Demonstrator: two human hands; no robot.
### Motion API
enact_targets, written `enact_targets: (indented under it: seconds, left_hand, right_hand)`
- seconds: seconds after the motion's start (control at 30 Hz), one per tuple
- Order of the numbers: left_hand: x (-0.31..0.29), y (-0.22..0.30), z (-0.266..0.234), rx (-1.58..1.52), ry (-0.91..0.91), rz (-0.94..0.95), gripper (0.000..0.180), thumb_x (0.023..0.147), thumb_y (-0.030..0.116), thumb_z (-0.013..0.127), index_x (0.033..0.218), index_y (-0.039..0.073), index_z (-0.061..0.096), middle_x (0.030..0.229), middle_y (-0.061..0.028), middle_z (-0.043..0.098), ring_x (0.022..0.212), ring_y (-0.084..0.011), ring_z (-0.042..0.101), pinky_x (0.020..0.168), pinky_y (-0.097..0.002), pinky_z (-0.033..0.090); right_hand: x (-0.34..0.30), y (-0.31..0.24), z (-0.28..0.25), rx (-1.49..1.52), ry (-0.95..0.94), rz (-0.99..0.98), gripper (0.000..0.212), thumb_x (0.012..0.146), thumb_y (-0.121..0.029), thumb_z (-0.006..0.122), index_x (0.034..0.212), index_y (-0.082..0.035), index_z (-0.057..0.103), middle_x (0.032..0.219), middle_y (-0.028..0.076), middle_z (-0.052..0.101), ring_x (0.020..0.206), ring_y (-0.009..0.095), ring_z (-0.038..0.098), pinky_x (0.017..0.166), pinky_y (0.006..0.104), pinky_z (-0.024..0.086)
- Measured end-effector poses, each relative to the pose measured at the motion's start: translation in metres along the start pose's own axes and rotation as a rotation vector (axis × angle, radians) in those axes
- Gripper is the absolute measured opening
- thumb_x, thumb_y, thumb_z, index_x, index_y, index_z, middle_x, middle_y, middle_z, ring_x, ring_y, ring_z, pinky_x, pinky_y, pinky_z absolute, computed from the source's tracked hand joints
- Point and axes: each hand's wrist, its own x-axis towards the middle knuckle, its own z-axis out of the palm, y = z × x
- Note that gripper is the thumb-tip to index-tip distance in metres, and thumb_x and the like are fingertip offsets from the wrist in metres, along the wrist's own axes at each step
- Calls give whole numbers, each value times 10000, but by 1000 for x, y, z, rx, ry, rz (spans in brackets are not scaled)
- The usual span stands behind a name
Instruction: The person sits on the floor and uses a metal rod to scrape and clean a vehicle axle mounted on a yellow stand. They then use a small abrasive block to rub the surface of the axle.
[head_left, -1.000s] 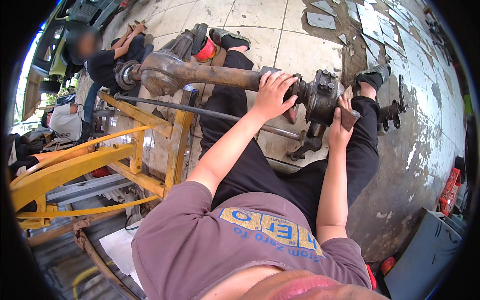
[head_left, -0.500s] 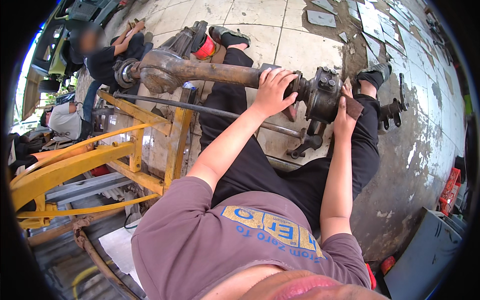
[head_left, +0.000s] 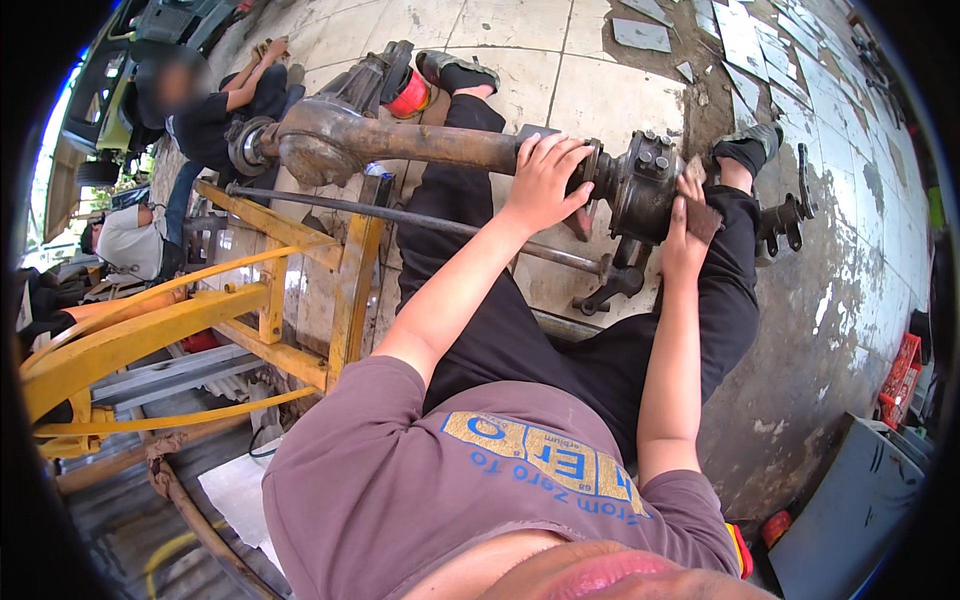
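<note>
A vehicle axle (head_left: 440, 147), worn brown with a round differential housing at its left, lies across in front of me over my legs. My left hand (head_left: 545, 190) rests over the tube near its right end, fingers curled on top and thumb toward the flange. Right of it sits the dark, greasy steering knuckle (head_left: 638, 190) with bolts on top. My right hand (head_left: 684, 238) is at the knuckle's right end, holding a folded brown piece of sandpaper or cloth (head_left: 704, 221) against it. Part of this piece is hidden behind the fingers.
A long tie rod (head_left: 420, 218) runs below the axle to a dark steering arm (head_left: 622, 282). A yellow metal frame (head_left: 150, 335) stands at the left. A co-worker (head_left: 205, 120) sits beyond it. Broken tiles (head_left: 641, 35) lie on the floor ahead. A grey metal box (head_left: 850, 510) is at lower right.
My right hand has shifted slightly left and down along the knuckle's end, with the brown piece in it. My left hand stays in place on the axle.
</note>
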Motion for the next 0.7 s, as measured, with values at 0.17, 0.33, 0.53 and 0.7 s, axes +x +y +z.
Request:
enact_targets:
  seconds: [0.17,0.33,0.53,0.7]
  left_hand:
    - [-2,-2,-2,15,1,-2,599,987,445,745,1508,167,641,1529,-57,656,1517,-295,515,1315,-556,266]
    - [2,-1,-2,-6,7,-1,602,989,449,741,1512,168,640,1534,-59,654,1524,-294,510,1317,-558,263]
    - [-5,-1,-2,5,-16,-17,611,988,449,743,1520,171,631,1529,-55,656,1535,-294,499,1322,-559,254]
    - [0,-2,-1,-10,-3,-9,611,983,445,747,1514,165,636,1545,-57,643,1526,-292,510,1317,-557,266]
  right_hand:
    - [-7,-10,5,-41,-1,37,399,1190,-198,582,1525,-6,686,1647,162,635,1644,327,458,1331,439,331]
    - [4,-4,4,-32,3,27,405,1205,-217,560,1528,-7,686,1650,158,636,1629,330,477,1328,444,334]
    - [-19,-7,9,-52,36,27,410,1206,-233,578,1521,2,691,1641,168,641,1619,339,488,1325,435,340]
    - [10,3,5,113,38,111,408,1204,-225,573,1524,-1,691,1636,178,643,1617,347,491,1325,461,345]
